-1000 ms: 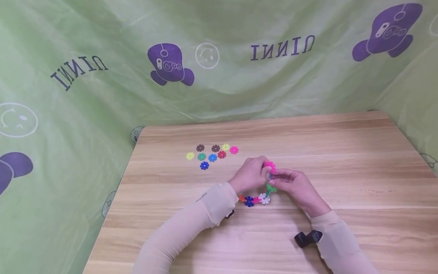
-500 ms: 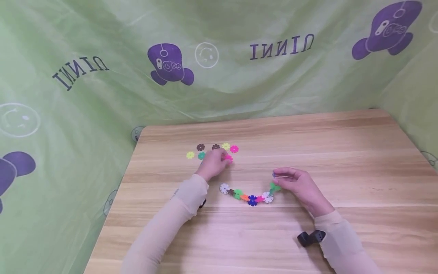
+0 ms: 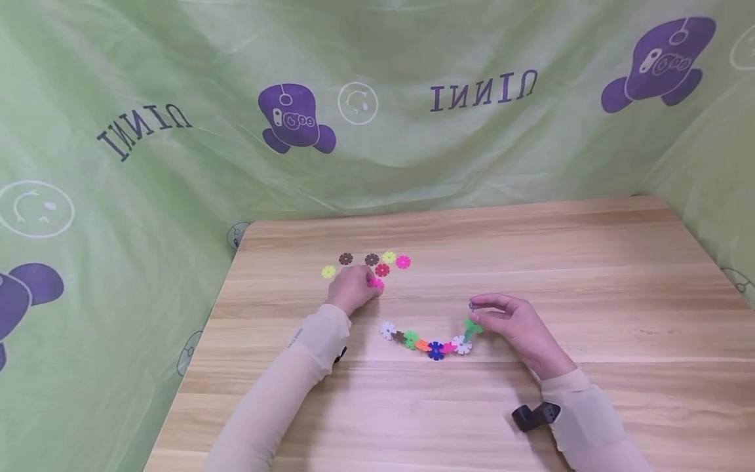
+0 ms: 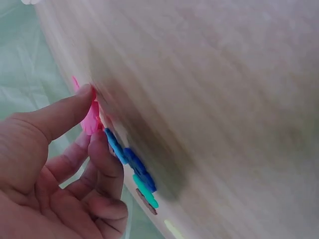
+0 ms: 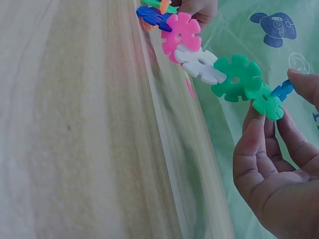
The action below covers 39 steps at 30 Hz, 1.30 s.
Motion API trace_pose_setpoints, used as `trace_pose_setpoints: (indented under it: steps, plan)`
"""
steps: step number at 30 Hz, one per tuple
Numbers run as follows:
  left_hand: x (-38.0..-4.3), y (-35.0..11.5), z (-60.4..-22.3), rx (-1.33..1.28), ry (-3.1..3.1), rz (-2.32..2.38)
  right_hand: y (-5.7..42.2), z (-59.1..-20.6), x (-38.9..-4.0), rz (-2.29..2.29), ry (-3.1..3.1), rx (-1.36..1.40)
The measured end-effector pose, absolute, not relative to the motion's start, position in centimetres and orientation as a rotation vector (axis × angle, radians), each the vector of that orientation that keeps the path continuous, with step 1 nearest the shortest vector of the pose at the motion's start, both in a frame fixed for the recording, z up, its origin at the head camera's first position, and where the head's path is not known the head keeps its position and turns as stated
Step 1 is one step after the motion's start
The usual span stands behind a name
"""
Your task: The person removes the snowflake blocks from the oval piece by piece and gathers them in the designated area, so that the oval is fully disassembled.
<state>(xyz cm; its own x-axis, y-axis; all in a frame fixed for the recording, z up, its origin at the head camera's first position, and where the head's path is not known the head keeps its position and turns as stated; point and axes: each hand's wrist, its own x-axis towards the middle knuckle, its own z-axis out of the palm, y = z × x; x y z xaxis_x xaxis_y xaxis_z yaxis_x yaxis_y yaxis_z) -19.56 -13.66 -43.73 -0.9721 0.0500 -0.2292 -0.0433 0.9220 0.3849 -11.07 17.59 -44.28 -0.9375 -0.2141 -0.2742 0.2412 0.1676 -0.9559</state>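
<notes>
My left hand [image 3: 349,288] pinches a pink snowflake disc [image 4: 90,120] between thumb and fingers, low over the group of loose discs. In the left wrist view a light blue disc [image 4: 115,145], a dark blue disc [image 4: 139,168] and a green disc [image 4: 145,190] lie right beside its fingertips; in the head view the hand covers these. My right hand [image 3: 522,328] pinches a small blue disc [image 5: 282,90] at the end of a chain of joined snowflake discs [image 3: 436,351]. Next to that blue disc come two green discs [image 5: 236,79], then a white one [image 5: 200,63]. The chain curves leftward to a white disc [image 3: 387,330].
Behind my left hand lie two brown discs [image 3: 345,259], a red disc [image 3: 382,269], a loose pink disc [image 3: 403,262] and two yellow discs [image 3: 328,271]. A green printed curtain [image 3: 383,164] hangs behind the wooden table [image 3: 560,262].
My left hand has left the chain's right end and moved leftward to the loose discs, carrying the pink disc. My right hand stays nearly in place, still pinching the chain's end.
</notes>
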Motion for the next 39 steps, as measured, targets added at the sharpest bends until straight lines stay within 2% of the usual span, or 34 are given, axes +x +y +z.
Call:
trace_pose_setpoints:
  steps: [9, 14, 20, 26, 29, 35, 39]
  plan:
    - [-19.6, -13.8, -44.0, 0.027, 2.865, 0.560, 17.6, -44.4, -11.2, -1.823, 2.119, 0.026]
    - [-19.3, -13.4, -43.7, 0.122, 2.808, 0.735, 17.5, -44.3, -11.3, -1.844, 2.106, 0.018]
    - [-18.3, -9.8, -41.5, 0.333, 2.550, 1.012, 17.3, -44.3, -11.4, -1.884, 2.080, 0.027]
    - [-17.2, -5.5, -39.6, 0.466, 2.387, 1.091, 17.3, -44.3, -11.4, -1.853, 2.110, 0.036]
    - [-16.8, -4.1, -39.3, 0.746, 2.459, 0.998, 17.3, -44.4, -11.4, -1.850, 2.108, 0.022]
    - [-15.7, -2.7, -39.4, 1.532, 2.635, 0.532, 17.6, -44.3, -11.2, -1.932, 2.034, -0.032]
    - [-15.7, -2.3, -39.8, 1.785, 2.661, 0.339, 17.7, -44.2, -11.2, -1.967, 1.999, -0.054]
